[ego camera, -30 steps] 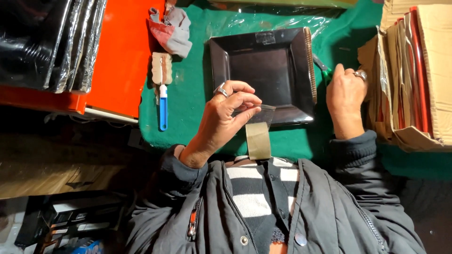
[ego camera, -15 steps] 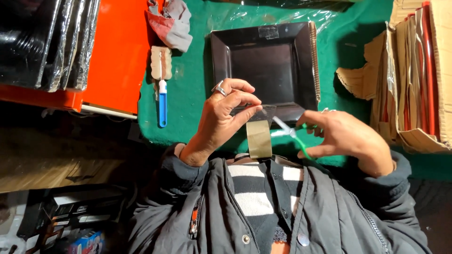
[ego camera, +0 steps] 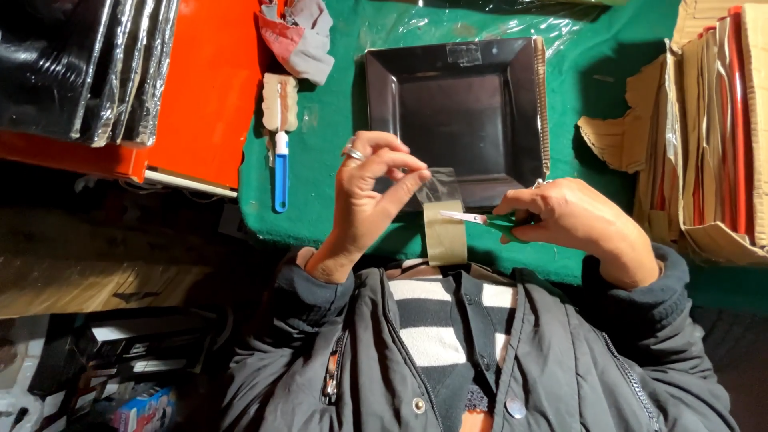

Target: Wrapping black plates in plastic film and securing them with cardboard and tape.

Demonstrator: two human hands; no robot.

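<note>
The left hand (ego camera: 364, 192) is pinching the upper end of a strip of tape (ego camera: 442, 216) between thumb and fingertips, holding it taut just in front of the near rim of the black square tray (ego camera: 456, 112). The strip is running down from that rim toward the person's chest, clear at the top and tan lower down. The right hand (ego camera: 572, 220) is grasping a pair of green-handled scissors (ego camera: 480, 218), whose blades are reaching the tape's right edge, just below the tray's near right corner. The tray is lying on a green mat (ego camera: 336, 144). Left of the tray a blue-handled brush (ego camera: 280, 148) is lying, with a crumpled glove (ego camera: 300, 32) beyond it; right of the tray, stacked cardboard sheets (ego camera: 704, 136) are standing
</note>
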